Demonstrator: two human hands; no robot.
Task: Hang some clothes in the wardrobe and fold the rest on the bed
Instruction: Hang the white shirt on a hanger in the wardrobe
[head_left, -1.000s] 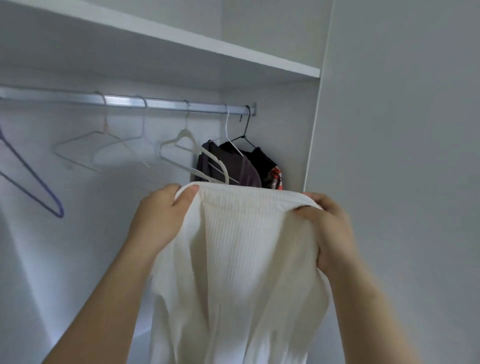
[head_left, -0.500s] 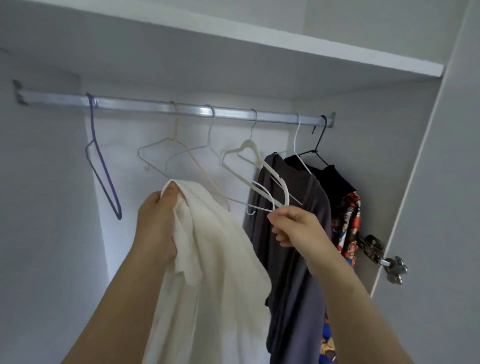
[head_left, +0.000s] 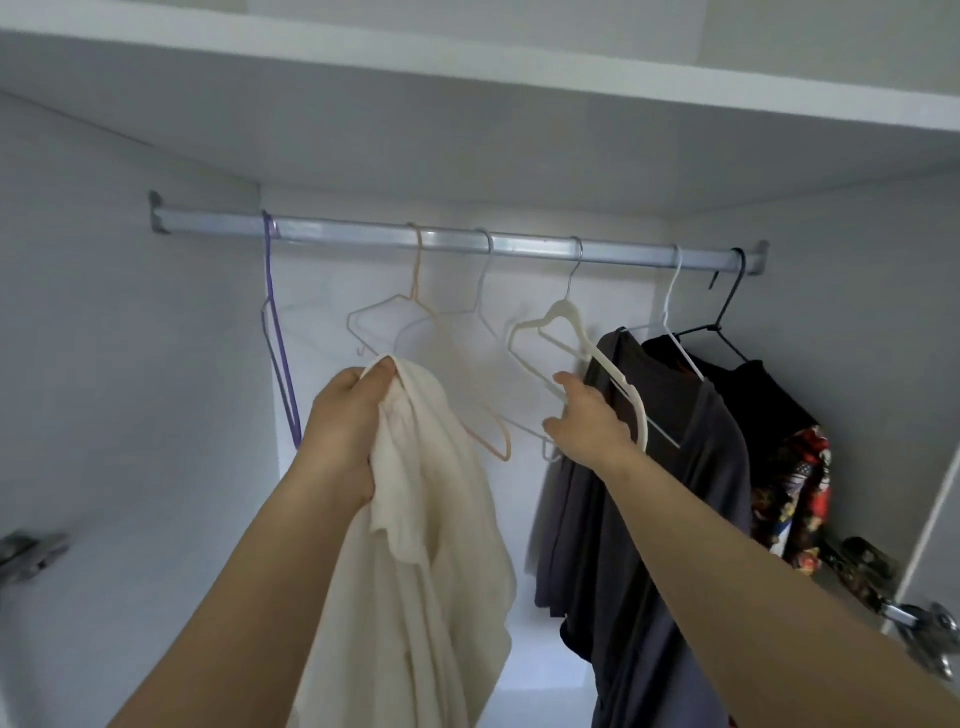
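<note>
My left hand (head_left: 345, 431) grips a bunched cream garment (head_left: 431, 545) that hangs down in front of the open wardrobe. My right hand (head_left: 587, 421) reaches up and curls its fingers round the lower part of a thick white hanger (head_left: 566, 332) that hangs from the metal rail (head_left: 441, 241). A peach wire hanger (head_left: 415, 312) and a thin white one (head_left: 478, 317) hang bare just left of it.
A purple hanger (head_left: 278, 332) hangs at the rail's left end. At the right, a dark grey shirt (head_left: 649, 467), a black garment (head_left: 763, 395) and a red patterned one (head_left: 795, 493) hang. A shelf (head_left: 467, 67) lies above; door hinges (head_left: 914, 623) at right.
My right hand let go of the cream garment a second ago and took the white hanger, now gripping it higher. The left hand bunched the garment and holds it alone. The view tilted upward.
</note>
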